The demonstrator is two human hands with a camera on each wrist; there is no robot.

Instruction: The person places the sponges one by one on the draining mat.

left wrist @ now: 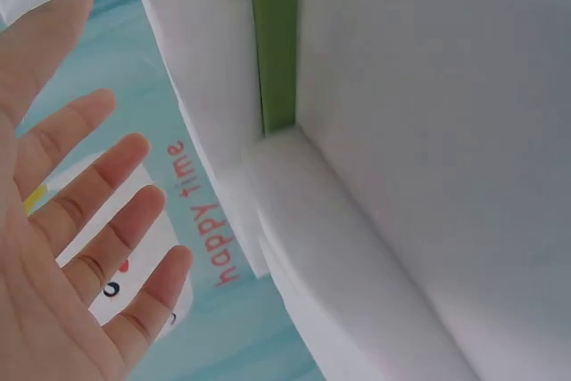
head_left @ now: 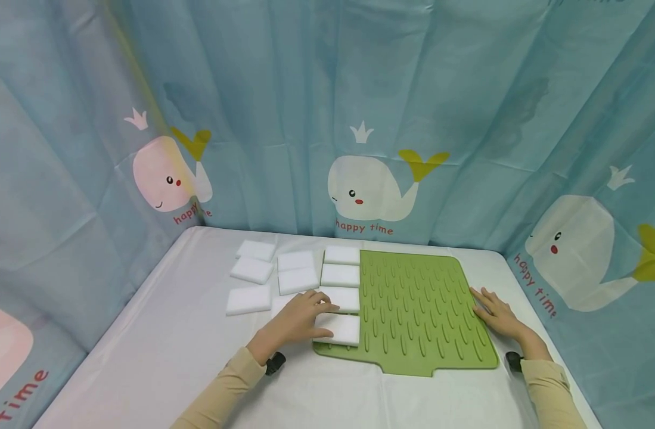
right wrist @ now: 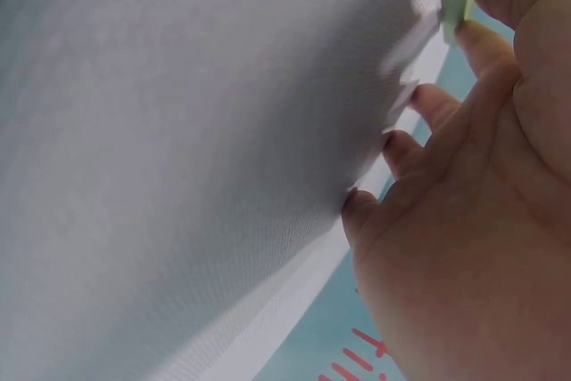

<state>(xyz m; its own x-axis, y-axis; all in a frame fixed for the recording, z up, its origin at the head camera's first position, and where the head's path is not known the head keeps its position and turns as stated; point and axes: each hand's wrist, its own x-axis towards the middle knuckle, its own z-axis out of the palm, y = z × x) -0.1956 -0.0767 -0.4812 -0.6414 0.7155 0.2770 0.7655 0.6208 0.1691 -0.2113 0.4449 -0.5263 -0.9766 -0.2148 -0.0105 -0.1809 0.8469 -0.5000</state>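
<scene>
The left hand (head_left: 297,316) reaches over the nearest white foam block (head_left: 344,331) of a column of four lying flat along the left side of a green ridged mat (head_left: 413,310). Its fingers are spread apart, thumb above that block and forefinger by the near edge of the third block (head_left: 344,298), counted from the far end; whether the skin touches either cannot be told. A narrow green strip shows between these two, while the second block (head_left: 340,275) and the farthest block (head_left: 342,255) continue the column to the mat's far edge.

The right hand (head_left: 499,316) lies at the mat's right edge, fingers parted, thumb and forefinger against the rim and the other fingertips on the white tablecloth (head_left: 327,399).

Right of the column, bare ridges give open room across to the right edge; a tab juts from the near edge. Left of the mat, loose foam blocks (head_left: 248,300) crowd just beside it, with open cloth farther left. The far table edge meets a blue whale-print curtain (head_left: 284,179).
</scene>
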